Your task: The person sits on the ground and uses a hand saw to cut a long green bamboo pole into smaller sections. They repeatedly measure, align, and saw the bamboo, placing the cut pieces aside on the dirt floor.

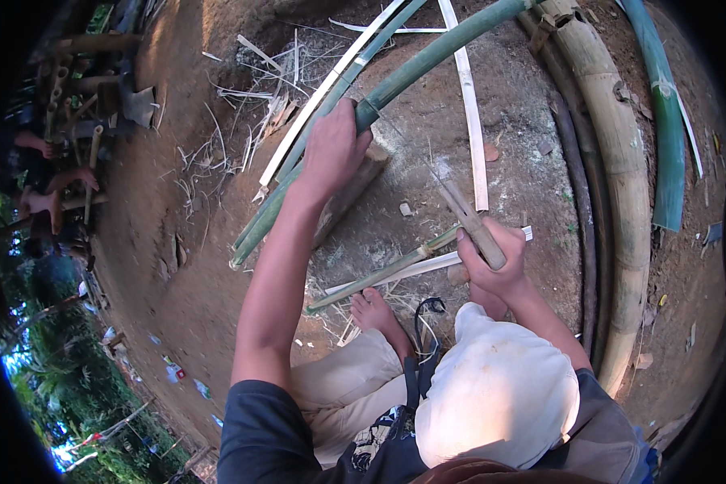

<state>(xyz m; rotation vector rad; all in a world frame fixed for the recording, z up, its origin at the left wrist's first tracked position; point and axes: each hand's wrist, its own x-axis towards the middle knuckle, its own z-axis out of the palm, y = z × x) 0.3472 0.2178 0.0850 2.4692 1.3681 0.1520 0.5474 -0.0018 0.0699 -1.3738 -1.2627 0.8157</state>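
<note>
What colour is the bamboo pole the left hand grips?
Green, seen in the head view: the left hand grips the pole.

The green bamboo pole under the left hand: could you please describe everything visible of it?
The green bamboo pole is long, slender and smooth, with a pale node ring. It slants from the top edge down to the dirt at lower left, beside split strips. The left hand grips it mid-length, over a wooden block.

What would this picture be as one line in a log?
left hand: grips green bamboo pole | right hand: holds knife handle, blade toward pole | split bamboo strips by bare foot | dirt ground
</note>
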